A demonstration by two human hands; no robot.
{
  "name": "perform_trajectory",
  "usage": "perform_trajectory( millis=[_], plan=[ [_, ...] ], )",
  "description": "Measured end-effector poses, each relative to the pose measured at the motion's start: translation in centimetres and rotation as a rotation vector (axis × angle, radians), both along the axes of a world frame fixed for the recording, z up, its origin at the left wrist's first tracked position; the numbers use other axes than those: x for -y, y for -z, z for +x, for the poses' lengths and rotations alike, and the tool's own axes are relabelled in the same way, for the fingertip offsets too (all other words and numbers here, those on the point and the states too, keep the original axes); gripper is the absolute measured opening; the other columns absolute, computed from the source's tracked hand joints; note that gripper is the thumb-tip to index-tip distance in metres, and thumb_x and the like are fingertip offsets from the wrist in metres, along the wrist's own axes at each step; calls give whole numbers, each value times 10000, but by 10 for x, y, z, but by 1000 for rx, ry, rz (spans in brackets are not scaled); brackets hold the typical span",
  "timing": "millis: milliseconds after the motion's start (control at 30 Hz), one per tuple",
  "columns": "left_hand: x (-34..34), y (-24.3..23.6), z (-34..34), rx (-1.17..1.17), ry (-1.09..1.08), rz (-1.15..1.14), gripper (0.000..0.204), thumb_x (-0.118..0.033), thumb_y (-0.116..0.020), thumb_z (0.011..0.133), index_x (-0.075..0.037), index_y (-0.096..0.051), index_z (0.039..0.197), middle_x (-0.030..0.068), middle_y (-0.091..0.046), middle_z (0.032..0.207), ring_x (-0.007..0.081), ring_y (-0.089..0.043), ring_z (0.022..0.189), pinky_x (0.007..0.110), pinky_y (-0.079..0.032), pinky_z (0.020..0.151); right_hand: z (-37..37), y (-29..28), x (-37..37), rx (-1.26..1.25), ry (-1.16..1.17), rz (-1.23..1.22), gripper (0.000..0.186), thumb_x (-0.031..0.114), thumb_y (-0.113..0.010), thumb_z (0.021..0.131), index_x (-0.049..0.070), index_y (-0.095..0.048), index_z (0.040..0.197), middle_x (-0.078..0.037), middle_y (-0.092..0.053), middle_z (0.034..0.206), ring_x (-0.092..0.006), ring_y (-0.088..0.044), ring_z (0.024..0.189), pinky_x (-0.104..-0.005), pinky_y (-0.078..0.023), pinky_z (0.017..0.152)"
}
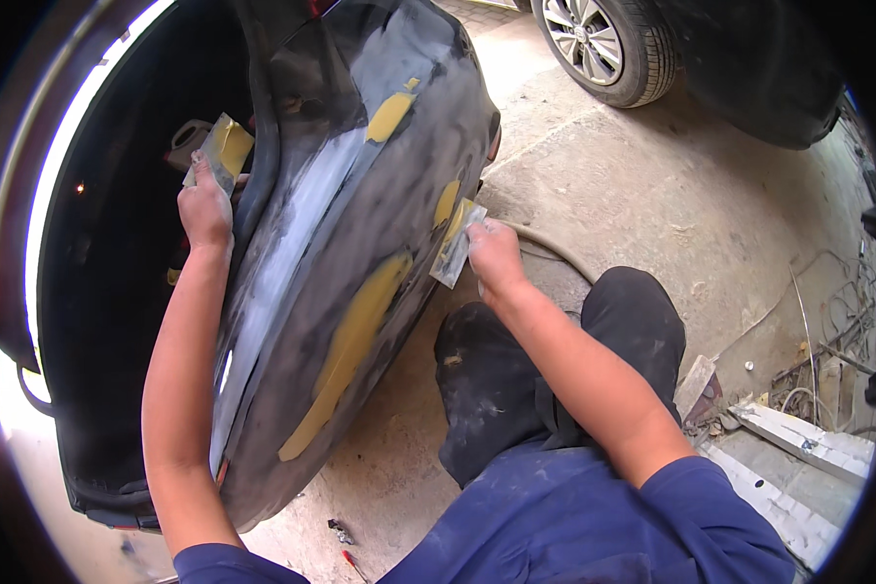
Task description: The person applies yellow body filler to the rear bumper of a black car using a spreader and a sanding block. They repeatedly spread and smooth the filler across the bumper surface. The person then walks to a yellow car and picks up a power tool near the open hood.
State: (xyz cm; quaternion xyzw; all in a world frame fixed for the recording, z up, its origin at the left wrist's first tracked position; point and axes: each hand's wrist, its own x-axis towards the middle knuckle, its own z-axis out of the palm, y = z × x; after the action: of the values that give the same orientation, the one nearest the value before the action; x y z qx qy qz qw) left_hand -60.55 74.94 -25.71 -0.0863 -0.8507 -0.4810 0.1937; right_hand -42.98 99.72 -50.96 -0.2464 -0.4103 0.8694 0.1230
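Left hand (207, 206) pinches a putty-smeared plate (232, 151) over the car's (370, 229) open trunk (117, 292); right hand (499, 257) pinches a flat scraper (446, 261) at the car's outer edge, contact unclear. Yellow putty patches (355, 331) lie along the car's side.

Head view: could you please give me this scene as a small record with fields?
Left hand: holds a flat pale plate smeared with yellow paste
Right hand: holds a flat pale rectangular spreader, also bearing yellow paste
Work surface: mottled grey car bodywork with yellow filler patches
Background: silver-spoked wheel with black tyre, on pale concrete floor
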Motion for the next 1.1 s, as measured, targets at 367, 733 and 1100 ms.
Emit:
perform_trajectory(
  millis=[367, 733, 1100],
  plan=[
    [-2, 2, -1, -23, -69, 6, 709, -542, -432, 1158, 106, -680, 1306, 166, -803, 988, 210, -765, 903, 329, -569, 829, -3, -32, -3, -153, -129, 62, 156, 142, -618, 1054, 13, -705, 1049, -43, -679, 946, -144, -629, 851, -325, -528, 777],
    [-1, -6, 125, -336, 247, 396, 644, -472, -501, 1157, 106, -590, 1427, 189, -706, 1306, 242, -719, 1137, 371, -558, 1007, 87, -14, -65, -89, -72, -131, 199, 141, -563, 1087, 13, -677, 1189, -74, -729, 1112, -174, -726, 981, -354, -606, 901],
    [-75, 181, 311, 600, 301, 1005, 497, -358, -580, 1127, 38, -585, 1428, 183, -711, 1320, 307, -731, 1153, 451, -603, 958, 156, -73, -46, -418, -299, 281, 409, 53, -596, 1096, -41, -582, 1494, -87, -708, 1317, -155, -682, 1179, -321, -563, 1000]
  ],
)
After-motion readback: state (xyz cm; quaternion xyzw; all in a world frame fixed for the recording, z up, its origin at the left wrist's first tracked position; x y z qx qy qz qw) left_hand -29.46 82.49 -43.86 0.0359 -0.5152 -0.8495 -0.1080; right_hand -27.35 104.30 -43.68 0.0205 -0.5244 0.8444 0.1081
